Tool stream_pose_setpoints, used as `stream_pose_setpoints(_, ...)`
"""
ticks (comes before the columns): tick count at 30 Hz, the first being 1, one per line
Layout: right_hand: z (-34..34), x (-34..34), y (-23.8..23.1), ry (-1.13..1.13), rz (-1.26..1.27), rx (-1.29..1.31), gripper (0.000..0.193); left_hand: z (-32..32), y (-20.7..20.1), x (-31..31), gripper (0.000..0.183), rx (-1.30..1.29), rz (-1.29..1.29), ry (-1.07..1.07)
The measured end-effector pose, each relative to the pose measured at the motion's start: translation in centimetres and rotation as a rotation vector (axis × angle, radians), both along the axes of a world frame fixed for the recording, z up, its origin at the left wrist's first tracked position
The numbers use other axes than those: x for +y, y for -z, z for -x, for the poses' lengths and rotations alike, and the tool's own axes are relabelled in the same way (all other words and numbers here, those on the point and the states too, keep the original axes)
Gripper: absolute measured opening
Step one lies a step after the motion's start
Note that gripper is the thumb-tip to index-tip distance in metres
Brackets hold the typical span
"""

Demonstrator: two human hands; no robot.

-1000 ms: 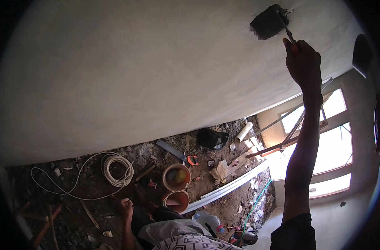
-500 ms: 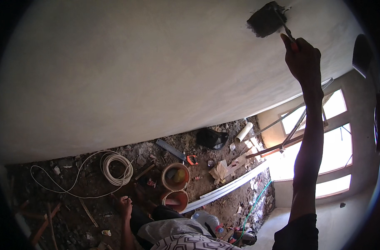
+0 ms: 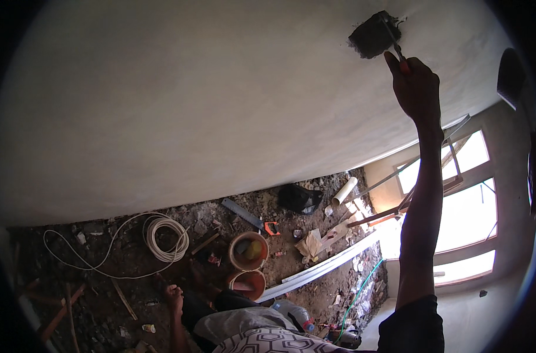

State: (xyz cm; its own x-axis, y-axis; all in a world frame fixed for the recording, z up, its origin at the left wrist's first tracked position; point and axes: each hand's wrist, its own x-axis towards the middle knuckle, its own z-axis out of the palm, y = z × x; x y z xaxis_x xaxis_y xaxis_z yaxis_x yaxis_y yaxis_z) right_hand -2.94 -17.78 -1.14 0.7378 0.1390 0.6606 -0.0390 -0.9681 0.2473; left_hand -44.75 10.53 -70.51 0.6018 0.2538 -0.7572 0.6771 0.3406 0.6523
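Right hand (image 3: 418, 88) is being shifted slightly leftward relative to the dark patch (image 3: 363, 44) compared with half a second ago. Red-handled tool (image 3: 397, 49) is being carried along, its far end now being held over the patch, a bit further in from the right edge. Patch is being seen on the pale wall (image 3: 191, 106); no clear change in its outline is being made out. Judging by this, the patch surface is still being worked, in a short stroke. Right fingers are being kept closed around the tool handle, just below and right of the patch. Left hand (image 3: 174, 298) is being held well below and left of the patch, fingers loosely curled; whether anything is being gripped cannot be told. Cable coil (image 3: 151, 236) and handsaw (image 3: 242, 212) are being left untouched, also well below and left of the patch.
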Motion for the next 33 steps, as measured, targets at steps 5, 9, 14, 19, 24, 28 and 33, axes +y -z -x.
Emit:
stream_pose_setpoints(5, -0.4, -0.9, 0.2, -0.051, 0.015, -0.045, 0.046, 0.3, -0.5, 0.3, 0.022, 0.003, -0.037, -0.016)
stream_pose_setpoints(9, -0.2, -0.9, -0.6, -0.1, 0.069, 0.008, 0.044, 0.7, 0.1, 0.1, 0.022, 0.001, -0.077, -0.002)
stream_pose_setpoints(14, 0.5, 0.7, -0.6, -0.099, 0.138, 0.054, 0.043, -0.8, -1.0, 0.0, 0.021, 0.033, -0.023, 0.049)
stream_pose_setpoints(19, -1.1, -0.2, -1.2, -0.14, 0.195, 0.009, 0.045, -1.7, -1.3, 0.1, 0.025, 0.045, 0.003, 0.049)
stream_pose_setpoints(24, 0.1, -1.0, 0.4, -0.089, 0.204, -0.018, 0.047, -0.2, 0.4, 0.7, 0.023, -0.02, 0.038, 0.003)
stream_pose_setpoints(28, 3.2, -3.1, 2.5, -0.029, -0.027, 0.143, 0.046, 0.9, 0.7, 0.5, 0.016, -0.033, -0.023, -0.05)
stream_pose_setpoints(33, 5.2, -3.9, 2.4, -0.072, -0.312, 0.165, 0.04, 1.1, 0.8, 3.3, 0.009, -0.032, 0.044, 0.019)
